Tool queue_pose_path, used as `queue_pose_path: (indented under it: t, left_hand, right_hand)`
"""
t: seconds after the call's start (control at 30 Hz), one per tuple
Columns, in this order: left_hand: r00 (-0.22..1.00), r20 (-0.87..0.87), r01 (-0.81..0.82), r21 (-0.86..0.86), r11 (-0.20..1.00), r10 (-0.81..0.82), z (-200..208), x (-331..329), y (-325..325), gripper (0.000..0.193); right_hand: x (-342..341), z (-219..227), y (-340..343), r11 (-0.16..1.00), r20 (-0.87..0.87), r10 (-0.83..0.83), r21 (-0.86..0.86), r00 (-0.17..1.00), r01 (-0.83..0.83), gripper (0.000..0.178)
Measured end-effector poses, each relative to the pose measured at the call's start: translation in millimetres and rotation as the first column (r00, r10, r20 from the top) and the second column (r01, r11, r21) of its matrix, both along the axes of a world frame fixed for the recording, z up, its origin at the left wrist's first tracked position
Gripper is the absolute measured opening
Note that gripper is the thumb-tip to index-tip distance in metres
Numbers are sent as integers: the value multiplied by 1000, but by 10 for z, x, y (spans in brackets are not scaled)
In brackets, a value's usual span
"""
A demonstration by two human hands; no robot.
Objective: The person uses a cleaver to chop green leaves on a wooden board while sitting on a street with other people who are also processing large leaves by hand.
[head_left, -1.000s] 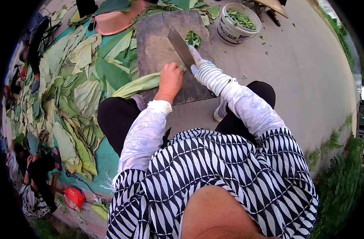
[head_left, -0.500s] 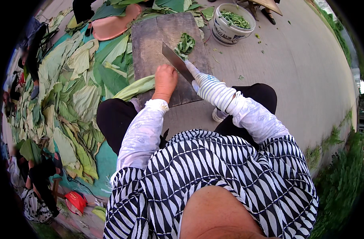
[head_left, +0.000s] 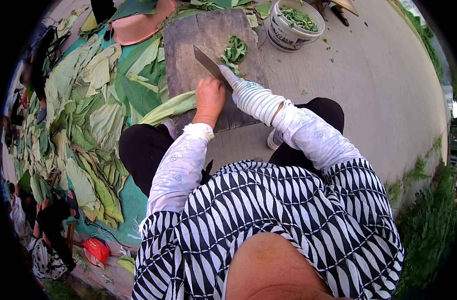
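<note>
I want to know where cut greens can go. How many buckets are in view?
1. A white bucket stands on the concrete beyond the far right corner of the cutting board, with chopped greens inside. Others may be hidden outside the picture.

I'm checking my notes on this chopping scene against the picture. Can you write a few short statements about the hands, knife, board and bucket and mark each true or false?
1. The left hand holds the knife. True.
2. The right hand is bare. False: it wears a white knitted glove.
3. Chopped greens lie on the wooden board. True.
4. The white bucket is empty. False: it holds chopped greens.
5. Large leaves lie spread to the person's right. False: they lie to the left.
</note>
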State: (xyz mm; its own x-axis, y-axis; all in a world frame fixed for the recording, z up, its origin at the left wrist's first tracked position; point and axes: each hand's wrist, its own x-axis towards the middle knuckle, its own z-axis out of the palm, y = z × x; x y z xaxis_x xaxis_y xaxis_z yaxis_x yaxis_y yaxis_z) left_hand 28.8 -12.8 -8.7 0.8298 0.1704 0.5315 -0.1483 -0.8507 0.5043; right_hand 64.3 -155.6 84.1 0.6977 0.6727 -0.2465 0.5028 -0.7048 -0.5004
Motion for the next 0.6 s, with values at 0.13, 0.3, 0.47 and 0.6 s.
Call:
queue_pose_path:
  t: [0.13, 0.3, 0.47, 0.6]
  left_hand:
    - [999, -40, 9, 85, 996, -6, 118, -53, -30, 8]
    - [998, -67, -10, 137, 991, 19, 164, -140, 29, 10]
    - [989, -139, -45, -16, 999, 43, 16, -72, 85, 8]
    - [992, -97, -84, -32, 996, 81, -15, -57, 70, 6]
  right_hand:
    - [92, 53, 104, 997, -41, -75, -4, 996, 75, 71]
    - [88, 31, 74, 986, -76, -168, 5, 983, 169, 73]
    - [-27, 92, 7, 985, -35, -170, 16, 985, 171, 75]
    - [-193, 193, -81, 993, 2, -118, 24, 993, 117, 75]
